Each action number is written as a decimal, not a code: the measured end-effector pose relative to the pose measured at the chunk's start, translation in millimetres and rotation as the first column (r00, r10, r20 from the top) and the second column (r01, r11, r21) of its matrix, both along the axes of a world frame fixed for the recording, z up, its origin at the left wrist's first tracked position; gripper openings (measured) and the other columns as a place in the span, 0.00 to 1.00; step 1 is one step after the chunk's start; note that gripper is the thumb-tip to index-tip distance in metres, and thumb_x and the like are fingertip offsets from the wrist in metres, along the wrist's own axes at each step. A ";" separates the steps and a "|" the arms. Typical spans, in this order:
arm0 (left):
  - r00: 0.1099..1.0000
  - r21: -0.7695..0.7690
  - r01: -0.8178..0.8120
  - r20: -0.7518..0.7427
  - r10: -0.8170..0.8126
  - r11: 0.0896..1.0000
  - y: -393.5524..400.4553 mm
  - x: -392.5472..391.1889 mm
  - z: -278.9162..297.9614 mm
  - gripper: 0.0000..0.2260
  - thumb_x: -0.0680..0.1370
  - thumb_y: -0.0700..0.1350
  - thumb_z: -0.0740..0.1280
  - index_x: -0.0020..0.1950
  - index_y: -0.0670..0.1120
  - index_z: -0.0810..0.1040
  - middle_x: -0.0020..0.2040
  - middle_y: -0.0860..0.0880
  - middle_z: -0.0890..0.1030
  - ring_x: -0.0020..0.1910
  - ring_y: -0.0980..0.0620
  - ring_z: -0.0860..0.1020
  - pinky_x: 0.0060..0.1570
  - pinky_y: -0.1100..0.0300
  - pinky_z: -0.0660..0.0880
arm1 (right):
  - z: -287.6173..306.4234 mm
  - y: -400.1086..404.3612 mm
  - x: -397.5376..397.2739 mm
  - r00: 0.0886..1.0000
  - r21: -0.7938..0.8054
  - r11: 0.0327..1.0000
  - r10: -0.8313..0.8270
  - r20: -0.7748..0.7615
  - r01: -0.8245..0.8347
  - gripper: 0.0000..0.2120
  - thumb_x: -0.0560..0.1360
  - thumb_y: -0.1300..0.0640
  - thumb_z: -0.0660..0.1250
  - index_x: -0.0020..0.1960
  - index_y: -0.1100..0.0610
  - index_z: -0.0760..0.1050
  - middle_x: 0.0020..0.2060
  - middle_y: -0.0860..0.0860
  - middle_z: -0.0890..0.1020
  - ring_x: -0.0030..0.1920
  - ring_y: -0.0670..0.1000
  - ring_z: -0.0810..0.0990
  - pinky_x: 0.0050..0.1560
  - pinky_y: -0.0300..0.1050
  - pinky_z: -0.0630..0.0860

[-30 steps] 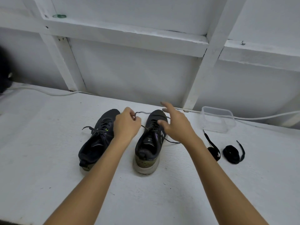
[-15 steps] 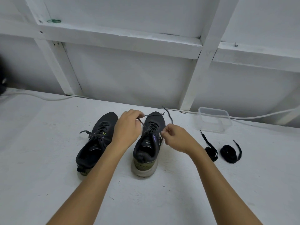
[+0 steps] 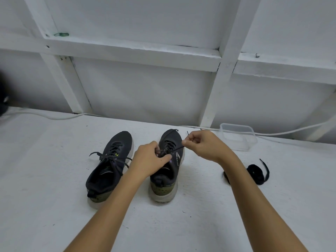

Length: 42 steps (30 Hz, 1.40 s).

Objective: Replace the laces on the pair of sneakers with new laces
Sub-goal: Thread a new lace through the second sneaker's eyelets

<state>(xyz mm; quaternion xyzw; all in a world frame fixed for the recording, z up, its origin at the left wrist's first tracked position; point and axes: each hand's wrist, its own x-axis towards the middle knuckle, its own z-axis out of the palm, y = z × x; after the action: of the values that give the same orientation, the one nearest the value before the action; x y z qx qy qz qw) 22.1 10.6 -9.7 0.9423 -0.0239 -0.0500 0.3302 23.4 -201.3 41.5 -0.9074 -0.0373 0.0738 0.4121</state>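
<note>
Right sneaker [image 3: 168,171]: dark upper, pale sole, standing on the white worktop [image 3: 45,206], toe toward the wall, heel toward the camera. Its old lace [image 3: 175,149] runs taut from the eyelet area up and right to the right hand [image 3: 203,145].

Right hand: thumb and forefinger pinch the lace end, other fingers curled in. It is raised just right of the sneaker's toe half.

Left hand [image 3: 149,160]: sits on the sneaker's tongue and eyelets, fingers [image 3: 166,158] curled and gripping the lacing there. Exactly which strand it holds, can't tell.

Left sneaker [image 3: 109,166]: just beside the right one, parallel, not touching as far as visible. Still laced, with loose ends splayed over its top.

New laces [image 3: 255,172]: black bundle on the worktop right of the right forearm, one end sticking up. A second dark bit [image 3: 226,176] peeks out at the forearm's edge, mostly hidden.

Clear plastic tub [image 3: 238,137]: near the wall, behind the right hand. White cable [image 3: 54,117] runs along the back edge of the worktop. Wall behind is white panels with white framing; small green item [image 3: 61,34] on the upper rail.
</note>
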 end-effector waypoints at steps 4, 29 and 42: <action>1.000 0.173 -0.008 0.003 0.008 0.985 -8.2 -4.2 8.0 0.23 0.73 0.63 0.70 0.59 0.49 0.73 0.56 0.50 0.76 0.54 0.48 0.76 0.47 0.55 0.72 | 17.2 2.3 -1.8 0.998 0.061 0.996 0.061 0.019 -0.062 0.06 0.80 0.55 0.65 0.49 0.48 0.80 0.33 0.47 0.83 0.33 0.44 0.75 0.40 0.44 0.73; 0.891 -0.028 0.376 0.283 -0.354 0.926 -6.3 18.8 40.0 0.14 0.80 0.50 0.69 0.66 0.54 0.80 0.57 0.59 0.82 0.59 0.52 0.73 0.60 0.57 0.70 | 27.3 5.0 0.9 0.995 -0.177 0.981 0.084 0.045 -0.075 0.13 0.81 0.45 0.65 0.44 0.52 0.81 0.36 0.51 0.83 0.33 0.45 0.74 0.36 0.41 0.70; 0.942 0.056 -0.062 0.334 0.040 0.997 21.5 33.0 21.1 0.08 0.81 0.51 0.68 0.52 0.51 0.86 0.49 0.51 0.79 0.51 0.49 0.74 0.47 0.53 0.72 | -6.8 -8.9 -10.2 0.953 -0.090 0.995 0.015 -0.303 -0.044 0.11 0.83 0.59 0.58 0.51 0.54 0.80 0.41 0.47 0.87 0.42 0.45 0.85 0.45 0.44 0.81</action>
<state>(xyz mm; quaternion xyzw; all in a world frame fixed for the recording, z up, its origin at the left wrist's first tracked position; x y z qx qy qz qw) 55.1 32.1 11.4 0.9479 -0.0532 0.1173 0.2915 13.2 -210.2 34.7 -0.9034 0.0161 0.2196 0.3681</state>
